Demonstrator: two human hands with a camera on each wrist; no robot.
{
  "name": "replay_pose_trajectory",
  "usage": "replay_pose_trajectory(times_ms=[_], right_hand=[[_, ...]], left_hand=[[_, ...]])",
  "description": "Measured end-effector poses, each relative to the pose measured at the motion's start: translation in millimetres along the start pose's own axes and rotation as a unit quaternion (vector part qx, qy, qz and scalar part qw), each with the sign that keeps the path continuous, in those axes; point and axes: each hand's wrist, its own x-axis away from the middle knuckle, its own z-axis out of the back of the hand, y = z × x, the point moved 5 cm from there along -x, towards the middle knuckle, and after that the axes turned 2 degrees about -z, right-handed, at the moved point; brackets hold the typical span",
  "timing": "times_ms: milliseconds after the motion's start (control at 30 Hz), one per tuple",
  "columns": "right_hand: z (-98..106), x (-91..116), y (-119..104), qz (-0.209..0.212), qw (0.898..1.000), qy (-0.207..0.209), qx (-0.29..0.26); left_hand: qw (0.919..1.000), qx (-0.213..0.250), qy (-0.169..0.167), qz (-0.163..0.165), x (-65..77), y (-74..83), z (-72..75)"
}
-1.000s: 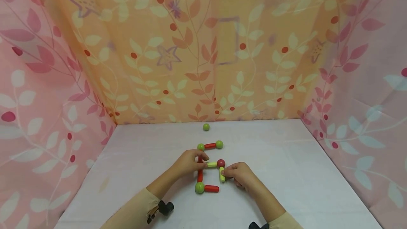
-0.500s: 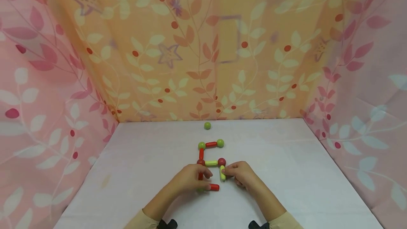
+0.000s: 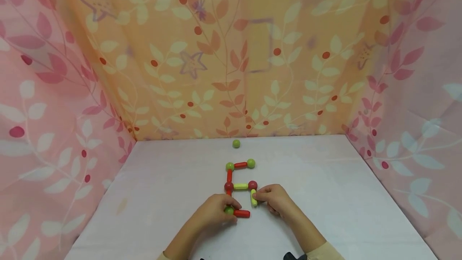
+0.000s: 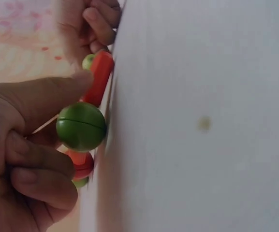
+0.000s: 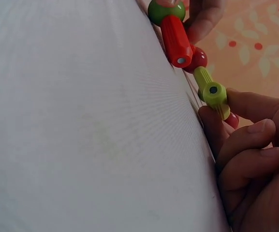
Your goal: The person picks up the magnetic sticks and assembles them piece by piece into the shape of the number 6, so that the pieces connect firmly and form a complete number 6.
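Balls and short rods form a linked shape on the white table. My left hand [image 3: 218,208] grips its near-left green ball [image 4: 81,126], with the thumb on one side and fingers on the other. A red rod [image 3: 242,214] sticks out rightward from that ball, its magnet tip showing in the right wrist view. My right hand [image 3: 276,198] pinches a yellow-green rod [image 3: 254,198] between thumb and forefinger. That rod meets a dark red ball [image 3: 252,185], which another yellow-green rod [image 3: 240,186] links to a second red ball [image 3: 229,186]. My left fingers partly hide the red rod below it.
Farther back, a red rod [image 3: 229,175] leads to a green ball [image 3: 229,167], then another red rod [image 3: 240,165] and green ball [image 3: 251,163]. One loose green ball [image 3: 236,143] lies near the table's back edge. Patterned cloth [image 3: 231,71] walls in three sides.
My left hand has moved from the middle red ball toward me, down to the near green ball, and now grips it. The right hand keeps its pinch on the yellow-green rod.
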Motion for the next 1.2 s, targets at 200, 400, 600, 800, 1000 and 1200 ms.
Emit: replay_pose_trajectory(times_ms=[200,400,600,800,1000,1200], right_hand=[[-3,5,-5,0.017,1.0,0.008,0.02],[-4,12,-10,0.03,0.998,0.02,0.043],[-6,14,-12,0.034,0.998,0.028,0.052],[-8,14,-15,0.041,0.996,0.043,0.069],[-2,18,-21,0.052,0.993,0.02,0.108],[15,22,-40,0.155,0.96,-0.041,0.23]], left_hand=[[0.9971,-0.062,0.027,-0.035,4.9,0.7,-2.7],[0.9951,-0.082,0.045,-0.033,3.5,2.1,-8.7],[0.9981,-0.028,0.051,-0.018,2.8,-3.6,-9.3],[0.9987,0.018,0.047,-0.004,2.9,-4.4,-7.4],[0.9977,0.039,0.054,-0.008,3.5,-7.8,-7.2],[0.9968,0.051,0.059,-0.016,3.8,-8.9,-9.2]])
